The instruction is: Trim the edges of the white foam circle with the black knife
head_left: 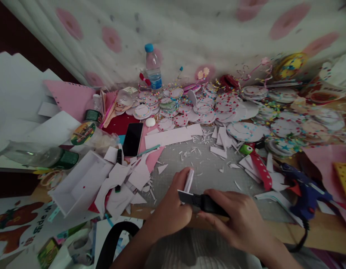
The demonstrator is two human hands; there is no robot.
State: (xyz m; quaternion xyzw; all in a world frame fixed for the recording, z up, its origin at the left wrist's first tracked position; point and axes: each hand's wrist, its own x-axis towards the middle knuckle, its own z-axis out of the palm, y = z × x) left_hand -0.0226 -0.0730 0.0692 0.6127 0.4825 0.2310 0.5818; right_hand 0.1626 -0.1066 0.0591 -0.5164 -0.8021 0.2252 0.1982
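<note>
My left hand is closed around a small stack of white paper strips, held upright at the near edge of the grey cutting mat. My right hand grips a black utility knife. Its tip points left and meets the strips by my left fingers. Both hands sit close together, low in the middle of the view. White paper offcuts lie scattered on the mat just beyond them.
A black phone and a long white card strip lie behind the mat. Several round dotted paper discs crowd the back. A water bottle stands by the curtain. A blue glue gun lies right, a white box left.
</note>
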